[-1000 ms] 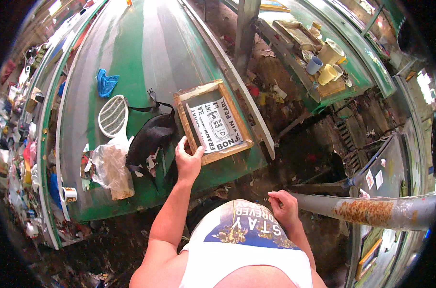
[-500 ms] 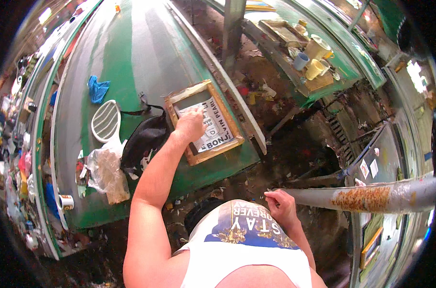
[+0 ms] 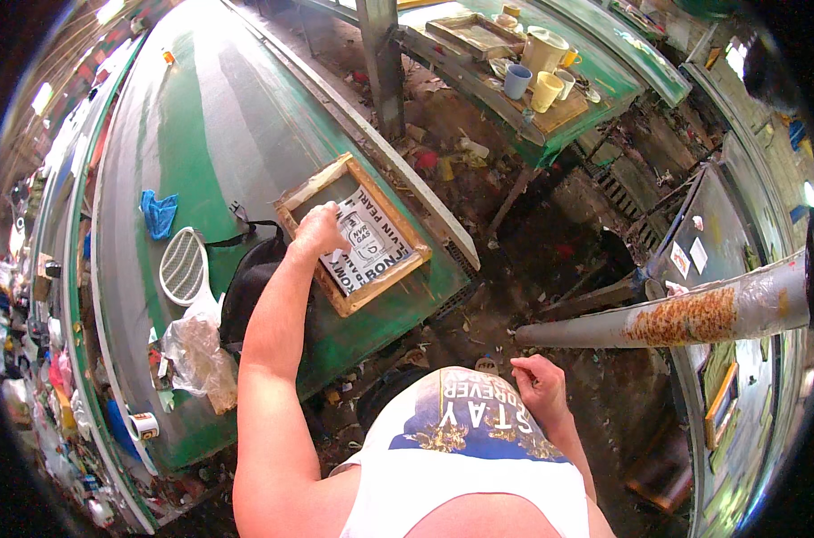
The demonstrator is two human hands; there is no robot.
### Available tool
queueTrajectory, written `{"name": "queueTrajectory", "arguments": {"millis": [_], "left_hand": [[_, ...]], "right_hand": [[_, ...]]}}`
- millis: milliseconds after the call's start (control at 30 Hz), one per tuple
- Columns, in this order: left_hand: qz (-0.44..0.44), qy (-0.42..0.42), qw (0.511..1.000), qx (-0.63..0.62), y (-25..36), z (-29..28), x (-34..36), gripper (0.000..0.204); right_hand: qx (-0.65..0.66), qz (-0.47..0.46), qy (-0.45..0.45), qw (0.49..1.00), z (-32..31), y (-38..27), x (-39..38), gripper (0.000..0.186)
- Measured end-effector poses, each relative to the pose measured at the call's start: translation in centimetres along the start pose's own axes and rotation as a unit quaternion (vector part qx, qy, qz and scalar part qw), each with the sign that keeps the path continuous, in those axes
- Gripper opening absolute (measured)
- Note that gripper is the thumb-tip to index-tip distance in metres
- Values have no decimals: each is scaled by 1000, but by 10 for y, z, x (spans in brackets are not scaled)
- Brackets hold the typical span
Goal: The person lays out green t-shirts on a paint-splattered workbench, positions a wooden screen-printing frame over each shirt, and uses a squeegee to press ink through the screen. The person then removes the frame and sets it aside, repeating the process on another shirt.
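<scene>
So the left hand (image 3: 317,233) is down inside the frame (image 3: 385,283), fingers bunched over the sheet (image 3: 369,240), and from my end of the feed I honestly can't tell if they're pinching it or just resting on it. If it's a pinch and the sheet is stuck down, I'd bet on a rip right at the fingertips. No idea if there's glass in there either; pressing on a cracked pane would be nasty.

The frame surrounds those fingers, near the end of the belt (image 3: 187,134), with the rail (image 3: 429,216) off to their right. A hard one-handed tug could drag the whole frame bodyward and tip it off that end, since the right hand (image 3: 541,386) isn't bracing it: it's well off to the right, fingers curled in, nothing visible in them.

Also watching the bag (image 3: 250,287) left of the fingers, partly hidden by the forearm (image 3: 277,332). Its strap (image 3: 246,235) might snag if the arm swings left.
</scene>
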State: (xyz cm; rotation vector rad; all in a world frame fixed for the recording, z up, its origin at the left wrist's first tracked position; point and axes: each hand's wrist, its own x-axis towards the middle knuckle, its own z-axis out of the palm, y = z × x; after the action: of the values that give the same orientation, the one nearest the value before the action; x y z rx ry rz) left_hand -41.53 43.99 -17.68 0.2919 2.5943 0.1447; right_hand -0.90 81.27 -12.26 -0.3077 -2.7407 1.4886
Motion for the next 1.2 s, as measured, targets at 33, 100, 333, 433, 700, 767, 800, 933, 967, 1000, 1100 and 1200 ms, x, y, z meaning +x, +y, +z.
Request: {"name": "queueTrajectory", "arguments": {"millis": [33, 100, 333, 433, 700, 767, 800, 933, 967, 1000, 1100, 1200], "left_hand": [[0, 7, 1000, -11, -2, 1, 1, 69], [-7, 25, 999, -39, -6, 5, 0, 51], [16, 125, 979, -163, -18, 1, 1, 22], [44, 165, 916, -363, -14, -23, -11, 17], [104, 274, 783, -548, 45, -109, -74, 13], [111, 279, 768, -565, 59, -115, -90, 16], [121, 276, 769, -564, 64, -116, -97, 17], [223, 265, 824, -448, 101, -102, -122, 19], [236, 216, 811, -491, 118, -94, -131, 21], [282, 210, 808, -473, 138, -89, -133, 20], [331, 140, 839, -408, 208, -75, -132, 6], [460, 27, 785, -414, 269, -58, -152, 10]], "right_hand": [[-3, 3, -5, 1000, 0, -2, 1, 16], [-6, -21, 5, 1000, -1, -5, 2, 16], [-11, -25, -12, 1000, -1, -8, 3, 18], [-24, -22, -28, 999, -1, -9, 1, 18], [-28, -37, -61, 997, 0, -20, 3, 19], [-46, -49, -75, 995, -3, -21, 0, 19], [-52, -54, -79, 994, -3, -21, -1, 18], [-54, -49, -81, 994, -12, -15, -4, 16], [-39, -49, -74, 995, -16, -11, -2, 19], [-37, -23, -92, 995, -21, -8, -1, 20], [-50, -22, -40, 998, -37, 10, 10, 20], [-25, 23, -22, 999, -52, 25, -7, 21]]}}
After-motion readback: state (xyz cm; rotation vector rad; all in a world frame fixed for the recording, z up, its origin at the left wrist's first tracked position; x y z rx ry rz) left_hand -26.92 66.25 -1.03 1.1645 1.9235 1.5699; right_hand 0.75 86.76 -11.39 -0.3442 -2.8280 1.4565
